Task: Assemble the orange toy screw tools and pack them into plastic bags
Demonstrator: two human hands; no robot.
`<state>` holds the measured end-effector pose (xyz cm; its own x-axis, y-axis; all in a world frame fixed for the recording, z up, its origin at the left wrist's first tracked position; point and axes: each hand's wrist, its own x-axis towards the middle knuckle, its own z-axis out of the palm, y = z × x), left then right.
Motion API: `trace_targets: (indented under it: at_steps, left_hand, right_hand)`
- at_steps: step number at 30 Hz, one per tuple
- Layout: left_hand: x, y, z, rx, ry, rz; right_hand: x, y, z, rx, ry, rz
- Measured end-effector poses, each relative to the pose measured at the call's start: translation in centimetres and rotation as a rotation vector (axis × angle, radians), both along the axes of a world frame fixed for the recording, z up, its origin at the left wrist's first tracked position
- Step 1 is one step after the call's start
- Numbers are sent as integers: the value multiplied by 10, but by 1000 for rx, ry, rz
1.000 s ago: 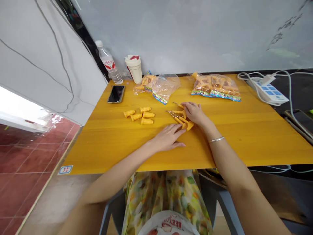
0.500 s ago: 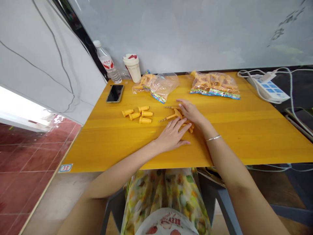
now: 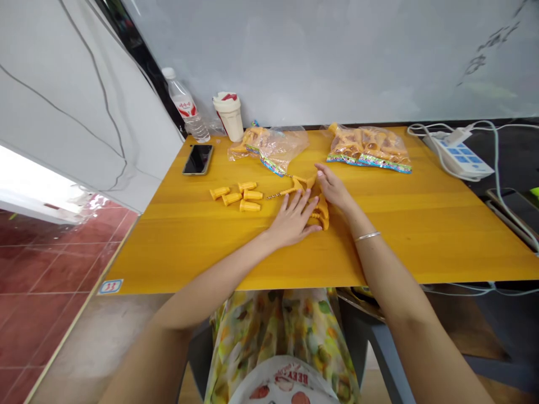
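Several orange-yellow corkscrews (image 3: 323,210) with plastic handles and metal spiral tips lie in a loose cluster on the table, partly covered by my hands. My left hand (image 3: 290,222) is flat and spread, its fingers resting over the near and left side of the cluster. At the far right side, my right hand (image 3: 333,188) has its fingers stretched out along the handles, touching them without wrapping round any. To the left lies a small group of ribbed yellow plastic sleeves (image 3: 251,206), apart from both hands.
Along the back stand a water bottle (image 3: 187,109) and a cream cup (image 3: 229,116). An opened plastic bag (image 3: 286,147) and filled bags (image 3: 368,146) of orange pieces lie nearby. A phone (image 3: 197,159) is at left; a power strip (image 3: 465,157) with cables is at right.
The corkscrews have been pushed closer together and turned between my hands. My left hand has shifted slightly left and away from me; my right hand has moved slightly right.
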<state>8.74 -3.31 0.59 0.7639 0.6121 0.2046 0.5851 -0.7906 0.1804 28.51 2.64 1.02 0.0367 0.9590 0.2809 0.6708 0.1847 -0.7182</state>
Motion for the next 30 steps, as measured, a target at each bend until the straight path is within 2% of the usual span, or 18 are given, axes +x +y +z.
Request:
trace_targets:
  at_steps: [2, 4, 8, 12, 15, 19, 21, 24, 27, 30]
  left_hand:
    - [0, -3, 0, 36, -9, -98]
    - [0, -5, 0, 37, 1, -133]
    - [2, -1, -1, 26, 19, -19]
    - [1, 5, -3, 8, 12, 58]
    - [1, 6, -3, -9, 6, 20]
    - [-7, 3, 3, 9, -4, -61]
    - [-21, 3, 9, 45, -31, -53]
    - [-58, 10, 18, 97, -99, 37]
    - [-108, 29, 22, 115, -199, 227]
    - [-151, 54, 16, 112, -332, 458]
  right_hand:
    - [1, -1, 2, 4, 31, -2]
    - [1, -3, 1, -16, 51, 4]
    - [-1, -3, -2, -55, 44, 10]
    - [-1, -2, -6, -7, -1, 16]
    - [0, 0, -13, 3, -61, 71]
    - [1, 5, -25, -11, -271, 83]
    - [2, 6, -28, -13, -340, 53]
    - [2, 3, -23, 25, -387, 8]
    - [-8, -8, -10, 111, -431, 2]
    - [-28, -27, 6, 185, -498, 79]
